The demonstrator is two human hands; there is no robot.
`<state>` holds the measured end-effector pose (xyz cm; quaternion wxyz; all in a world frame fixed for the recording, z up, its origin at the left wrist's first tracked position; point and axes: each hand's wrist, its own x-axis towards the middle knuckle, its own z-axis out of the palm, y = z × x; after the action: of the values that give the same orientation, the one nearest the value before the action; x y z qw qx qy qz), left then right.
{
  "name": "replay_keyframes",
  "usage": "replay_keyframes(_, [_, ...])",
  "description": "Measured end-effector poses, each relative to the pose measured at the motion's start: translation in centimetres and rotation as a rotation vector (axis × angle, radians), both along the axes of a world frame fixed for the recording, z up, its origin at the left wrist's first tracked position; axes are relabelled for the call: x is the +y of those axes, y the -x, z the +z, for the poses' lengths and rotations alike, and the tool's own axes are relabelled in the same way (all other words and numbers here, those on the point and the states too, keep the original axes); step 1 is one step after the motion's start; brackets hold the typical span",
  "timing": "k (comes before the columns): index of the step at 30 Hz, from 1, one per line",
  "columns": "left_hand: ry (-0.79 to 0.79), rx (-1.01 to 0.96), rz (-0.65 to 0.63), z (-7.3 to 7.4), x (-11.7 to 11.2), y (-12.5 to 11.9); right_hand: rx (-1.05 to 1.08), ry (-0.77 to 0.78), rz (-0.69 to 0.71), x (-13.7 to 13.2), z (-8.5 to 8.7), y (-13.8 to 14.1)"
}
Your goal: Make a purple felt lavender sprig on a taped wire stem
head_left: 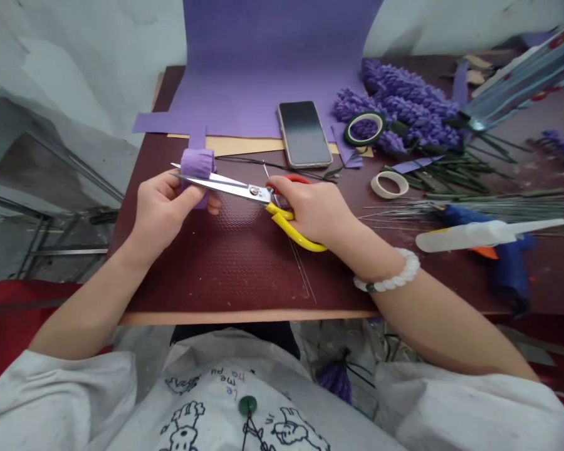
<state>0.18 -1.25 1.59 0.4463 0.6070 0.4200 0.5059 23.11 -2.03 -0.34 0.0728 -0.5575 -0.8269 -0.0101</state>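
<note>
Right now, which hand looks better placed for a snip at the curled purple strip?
The right hand, most likely: it holds the scissors, which reach across to the strip. The left hand is busy gripping that strip.

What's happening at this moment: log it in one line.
left hand: holds purple paper | right hand: holds scissors | blades: at the paper | nearby: smartphone

The left hand [162,208] pinches, its thumb [188,199] extended; the right hand [317,207] curls in a grip, forearms [106,288] slanting inward.
</note>
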Motion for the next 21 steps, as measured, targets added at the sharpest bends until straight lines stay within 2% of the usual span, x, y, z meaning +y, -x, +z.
replay_keyframes(5, [-0.016,-0.01,0.022,-0.39,0.15,-0.01,0.017,-0.009,-0.013,0.18,-0.19,-0.09])
replay_keyframes(11, [-0.043,-0.075,-0.035,-0.97,0.63,0.18,0.187,0.075,0.135,-0.17,0.13,-0.61])
replay_keyframes(21, [-0.026,-0.049,-0.037,-0.21,0.23,-0.13,0.197,0.099,0.133,-0.08,-0.05,-0.7])
